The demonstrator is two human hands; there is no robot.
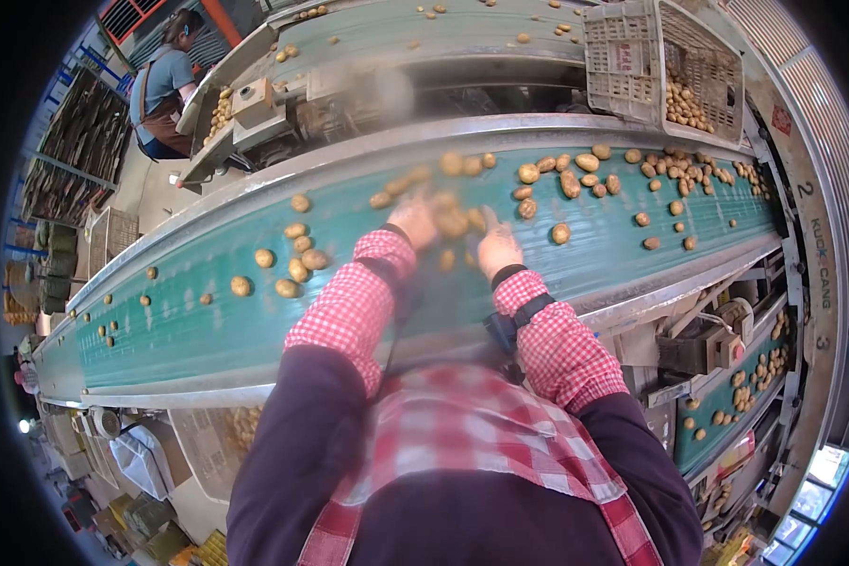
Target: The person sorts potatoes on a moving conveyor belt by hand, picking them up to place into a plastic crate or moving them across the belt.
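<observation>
Your left hand [413, 223] and right hand [497, 249] reach onto the green conveyor belt [198, 325]; blur hides whether the fingers pinch or spread. The potatoes [453, 224] between them, at twelve o'clock, look firm, light, dusty: cup each around its middle.

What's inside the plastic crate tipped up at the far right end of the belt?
The crate holds a pile of small potatoes, seen through its open side. Its mesh walls hide how deep the pile goes.
</observation>
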